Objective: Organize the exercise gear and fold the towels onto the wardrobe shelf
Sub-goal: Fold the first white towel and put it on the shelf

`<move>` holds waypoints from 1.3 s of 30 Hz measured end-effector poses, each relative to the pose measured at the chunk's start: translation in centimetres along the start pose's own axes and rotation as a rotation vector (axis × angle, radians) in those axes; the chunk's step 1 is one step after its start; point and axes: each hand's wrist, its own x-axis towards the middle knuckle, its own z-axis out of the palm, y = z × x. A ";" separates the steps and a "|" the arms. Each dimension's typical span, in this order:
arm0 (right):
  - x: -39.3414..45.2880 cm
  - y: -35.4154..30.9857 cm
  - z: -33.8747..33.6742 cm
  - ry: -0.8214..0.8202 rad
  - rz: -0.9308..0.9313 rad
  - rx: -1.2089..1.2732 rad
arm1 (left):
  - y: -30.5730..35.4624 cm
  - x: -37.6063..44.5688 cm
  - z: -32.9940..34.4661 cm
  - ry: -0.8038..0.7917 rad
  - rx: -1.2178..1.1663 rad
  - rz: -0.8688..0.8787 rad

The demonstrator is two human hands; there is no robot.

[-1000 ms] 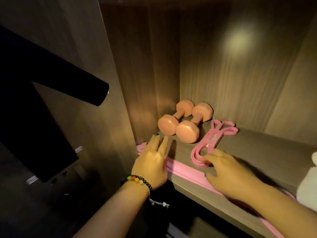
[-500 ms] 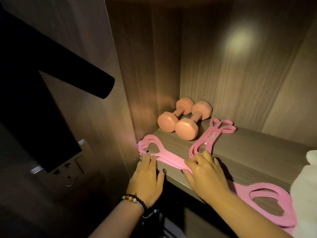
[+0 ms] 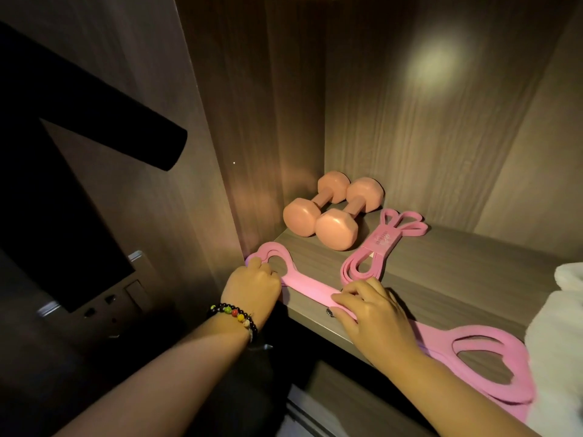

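My left hand (image 3: 252, 287) has its fingers curled down onto the looped end of the long pink resistance band (image 3: 310, 287), gripping it hard against the left wall of the wardrobe shelf (image 3: 457, 263). My right hand (image 3: 373, 312) lies on the band's flat middle run with fingers (image 3: 358, 287) bent and pressing on it; I cannot tell whether the thumb is tucked under to pinch it. The band stretches along the front lip of the shelf, its other heart-shaped loops spreading out at the far right, touching the white towel (image 3: 564, 326).

From here, the risk I see is the band itself. It runs right along the shelf edge, and part of the right loop seems to overhang, so if either hand lets go early I judge it could slide off the lip and drop. It is elastic too: any tension between my 2 hands could make it snap back and whip.

Just behind my right fingertips sits the bundled pink resistance band (image 3: 383, 247), tied at its middle; a careless sweep could knock it askew. Beyond that, 2 pink dumbbells (image 3: 331, 216) lie side by side in the back corner. They look round-ended enough to roll if nudged. The towel is not yet folded and crowds the right end.
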 end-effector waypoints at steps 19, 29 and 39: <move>-11.3 8.7 -13.1 -0.401 0.479 -0.106 | 12.9 -0.1 -6.3 0.172 -0.788 0.418; -12.2 9.2 -13.3 -0.366 0.473 -0.070 | 14.2 1.1 -6.1 0.183 -0.913 0.544; -13.3 8.4 -13.0 -0.249 0.365 -0.010 | 14.3 1.0 -5.8 0.201 -0.984 0.529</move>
